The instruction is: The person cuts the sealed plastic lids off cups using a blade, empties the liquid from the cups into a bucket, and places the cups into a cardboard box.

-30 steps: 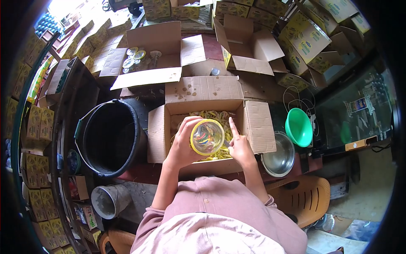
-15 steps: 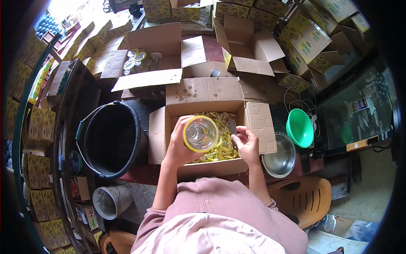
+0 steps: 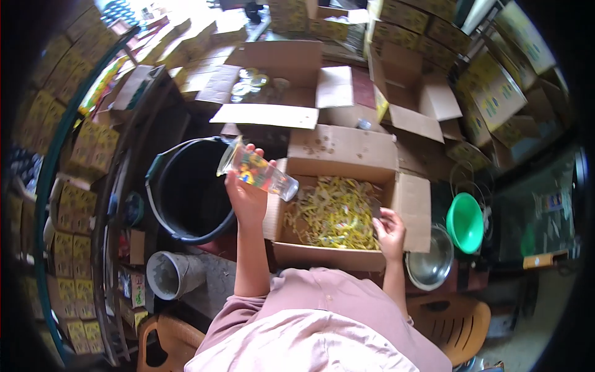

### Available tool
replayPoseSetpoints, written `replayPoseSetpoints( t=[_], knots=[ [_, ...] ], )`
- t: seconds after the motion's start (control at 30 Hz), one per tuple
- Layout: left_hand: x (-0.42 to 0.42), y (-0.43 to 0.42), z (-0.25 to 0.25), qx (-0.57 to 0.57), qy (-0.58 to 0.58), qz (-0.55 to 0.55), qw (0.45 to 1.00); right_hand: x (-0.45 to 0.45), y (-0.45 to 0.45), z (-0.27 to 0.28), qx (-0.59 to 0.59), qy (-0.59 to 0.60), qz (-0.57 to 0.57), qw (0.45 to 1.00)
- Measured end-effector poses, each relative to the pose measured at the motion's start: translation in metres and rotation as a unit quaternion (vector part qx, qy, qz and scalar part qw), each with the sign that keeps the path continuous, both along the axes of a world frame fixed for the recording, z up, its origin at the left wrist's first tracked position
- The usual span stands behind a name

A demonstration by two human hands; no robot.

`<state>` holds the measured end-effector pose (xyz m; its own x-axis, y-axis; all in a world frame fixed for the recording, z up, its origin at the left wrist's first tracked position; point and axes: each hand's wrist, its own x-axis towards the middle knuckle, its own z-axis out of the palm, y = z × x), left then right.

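My left hand (image 3: 249,201) is wrapped round a clear plastic cup (image 3: 260,175) with a colourful print. The cup lies tilted, its wide mouth to the upper left over the black bucket (image 3: 230,218) and its base toward the open cardboard box (image 3: 328,255). Yellow shreds and strips (image 3: 334,214) fill the bottom of that box. At the box's right side, my right hand (image 3: 390,232) pinches a small flat dark piece (image 3: 375,209), whose kind I cannot make out.
A cardboard box with several clear cups (image 3: 251,84) stands behind, beside another open box (image 3: 403,96). At right are a metal bowl (image 3: 427,263) and a green bowl (image 3: 465,223). A grey bucket (image 3: 170,276) stands low on the left, near an orange chair (image 3: 149,341).
My left hand has moved left with the cup and turned it from mouth toward me to sideways. My right hand stays by the box's right side. The camera view has shifted.
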<state>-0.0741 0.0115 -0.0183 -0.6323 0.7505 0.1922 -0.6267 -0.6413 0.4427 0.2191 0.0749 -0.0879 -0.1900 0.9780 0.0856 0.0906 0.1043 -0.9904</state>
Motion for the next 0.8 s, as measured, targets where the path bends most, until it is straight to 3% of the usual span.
replayPoseSetpoints(
  t=[0.13, 0.2, 0.27, 0.47, 0.6, 0.67, 0.73, 0.8],
  knots=[
    [-0.049, -0.016, -0.015, 0.186, -0.195, 0.004, 0.963, 0.006, 0.007, -0.014, -0.025, -0.010, 0.007, 1.000],
    [-0.061, -0.024, -0.018, 0.145, -0.342, 0.070, 0.926, 0.002, 0.008, -0.013, -0.035, 0.011, 0.011, 0.999],
    [-0.078, -0.030, -0.040, 0.185, -0.436, 0.045, 0.879, 0.000, 0.009, -0.007, -0.052, -0.011, 0.032, 0.998],
    [-0.090, -0.034, -0.067, 0.230, -0.473, 0.030, 0.850, -0.010, 0.006, -0.001, -0.039, -0.011, 0.033, 0.999],
    [-0.095, -0.037, -0.065, 0.237, -0.452, 0.038, 0.859, -0.006, 0.005, -0.008, -0.029, -0.016, 0.021, 0.999],
    [-0.091, -0.043, -0.056, 0.213, -0.406, 0.040, 0.888, -0.003, 0.006, -0.012, -0.029, -0.003, 0.012, 1.000],
    [-0.102, -0.043, -0.067, 0.136, -0.260, 0.175, 0.940, -0.001, 0.005, -0.010, -0.026, 0.000, 0.006, 1.000],
    [-0.084, -0.038, -0.029, 0.127, -0.225, 0.166, 0.952, 0.000, 0.003, -0.007, -0.026, 0.005, -0.003, 1.000]
  ],
)
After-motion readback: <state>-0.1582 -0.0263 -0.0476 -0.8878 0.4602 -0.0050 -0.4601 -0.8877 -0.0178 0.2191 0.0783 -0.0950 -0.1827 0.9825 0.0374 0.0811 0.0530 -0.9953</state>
